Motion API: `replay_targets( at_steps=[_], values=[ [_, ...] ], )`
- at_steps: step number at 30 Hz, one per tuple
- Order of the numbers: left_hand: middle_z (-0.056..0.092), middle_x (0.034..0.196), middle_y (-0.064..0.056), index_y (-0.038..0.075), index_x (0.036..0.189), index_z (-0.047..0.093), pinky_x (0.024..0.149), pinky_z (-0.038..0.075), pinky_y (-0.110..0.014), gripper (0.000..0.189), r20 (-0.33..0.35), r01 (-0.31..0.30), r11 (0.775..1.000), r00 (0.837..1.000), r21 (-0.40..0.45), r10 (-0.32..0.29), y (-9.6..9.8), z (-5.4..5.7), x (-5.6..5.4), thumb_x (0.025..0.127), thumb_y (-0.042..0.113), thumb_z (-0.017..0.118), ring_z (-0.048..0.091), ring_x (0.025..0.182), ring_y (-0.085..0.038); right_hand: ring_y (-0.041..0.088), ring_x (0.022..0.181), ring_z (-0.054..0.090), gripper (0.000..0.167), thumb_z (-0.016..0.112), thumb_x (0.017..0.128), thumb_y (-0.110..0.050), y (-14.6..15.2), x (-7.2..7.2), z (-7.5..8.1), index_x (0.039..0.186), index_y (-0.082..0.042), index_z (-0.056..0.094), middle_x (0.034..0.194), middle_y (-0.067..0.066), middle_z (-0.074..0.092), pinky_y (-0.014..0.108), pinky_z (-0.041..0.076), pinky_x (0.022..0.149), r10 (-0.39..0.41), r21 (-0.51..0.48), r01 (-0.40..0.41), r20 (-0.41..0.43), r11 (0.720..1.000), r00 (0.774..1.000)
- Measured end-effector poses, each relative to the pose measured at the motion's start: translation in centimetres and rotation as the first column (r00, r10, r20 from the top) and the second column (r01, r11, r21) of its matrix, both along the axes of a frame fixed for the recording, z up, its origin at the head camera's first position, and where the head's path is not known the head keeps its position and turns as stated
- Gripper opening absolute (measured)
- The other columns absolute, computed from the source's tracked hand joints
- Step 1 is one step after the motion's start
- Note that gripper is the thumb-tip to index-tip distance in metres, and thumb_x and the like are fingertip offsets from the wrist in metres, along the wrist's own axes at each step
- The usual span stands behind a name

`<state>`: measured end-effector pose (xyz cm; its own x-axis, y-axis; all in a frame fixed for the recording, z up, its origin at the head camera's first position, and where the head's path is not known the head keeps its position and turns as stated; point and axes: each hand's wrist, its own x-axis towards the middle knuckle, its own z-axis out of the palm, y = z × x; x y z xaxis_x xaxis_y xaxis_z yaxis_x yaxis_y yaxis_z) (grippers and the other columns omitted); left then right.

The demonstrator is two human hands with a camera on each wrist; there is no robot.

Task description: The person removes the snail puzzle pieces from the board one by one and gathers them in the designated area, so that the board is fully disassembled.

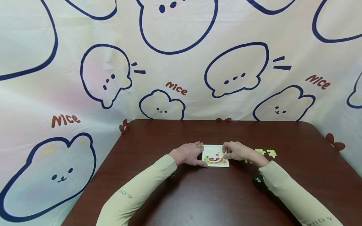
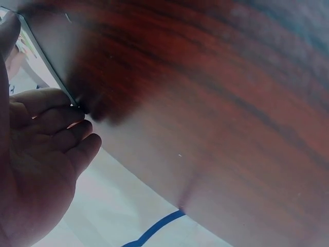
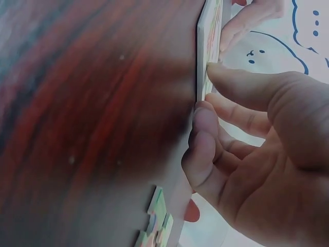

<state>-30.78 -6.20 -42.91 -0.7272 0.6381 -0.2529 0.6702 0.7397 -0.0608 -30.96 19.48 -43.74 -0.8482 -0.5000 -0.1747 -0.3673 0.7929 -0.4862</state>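
Note:
A white-framed jigsaw puzzle board [image 1: 208, 148] lies on the table, its picture partly filled with red, green and white pieces in the lower part. At its left side my left hand [image 1: 189, 153] holds the board, thumb at the near corner and fingers along the far part; the left wrist view shows those fingertips [image 2: 77, 110] bent at the edge. My right hand [image 1: 238, 151] is bent over the right edge, its thumb [image 3: 236, 85] touching the puzzle's face. Fingers of this hand meet the board's edge in the right wrist view. Whether a piece is pinched there is hidden.
Loose green puzzle pieces [image 1: 271, 153] lie on the table to the right of the board, some partly behind my right wrist. The brown table [image 1: 198, 194] reaches back to a curtain [image 1: 181, 72] printed with cartoon bears.

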Motion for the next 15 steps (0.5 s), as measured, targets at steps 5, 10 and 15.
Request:
replay_targets(
  at_steps=[5, 10, 15],
  values=[
    [0.031, 0.161, -0.009, 0.010, 0.150, 0.039, 0.119, 0.031, -0.035, 0.098, 0.001, 0.012, 1.000, 1.000, 0.003, -0.012, -0.03, -0.05, -0.03, 0.083, 0.081, 0.046, 0.027, 0.150, -0.021, 0.013, 0.055, 0.053, 0.014, 0.068, 0.092, -0.018, -0.11, 0.02, -0.11, 0.102, -0.010, 0.061, 0.077, 0.002, 0.061, 0.027, 0.045, 0.052, -0.009, -0.010, 0.009, 0.028, 1.000, 1.000],
    [0.032, 0.160, -0.010, 0.009, 0.150, 0.038, 0.119, 0.032, -0.035, 0.099, 0.000, 0.007, 1.000, 1.000, 0.005, -0.007, -0.21, -0.16, -0.04, 0.083, 0.081, 0.046, 0.028, 0.150, -0.021, 0.013, 0.053, 0.052, 0.015, 0.068, 0.093, -0.018, -0.27, -0.06, -0.04, 0.103, -0.011, 0.059, 0.078, 0.002, 0.060, 0.027, 0.045, 0.051, -0.001, -0.019, 0.002, 0.043, 1.000, 0.999],
    [0.032, 0.160, -0.010, 0.009, 0.151, 0.037, 0.118, 0.032, -0.036, 0.099, -0.003, 0.003, 1.000, 1.000, 0.015, -0.003, -0.39, -0.18, -0.06, 0.083, 0.080, 0.047, 0.028, 0.150, -0.021, 0.015, 0.053, 0.051, 0.016, 0.069, 0.092, -0.016, -0.47, -0.19, 0.14, 0.102, -0.011, 0.057, 0.077, 0.003, 0.058, 0.027, 0.043, 0.051, -0.003, -0.019, 0.004, 0.035, 1.000, 0.999]
  ],
)
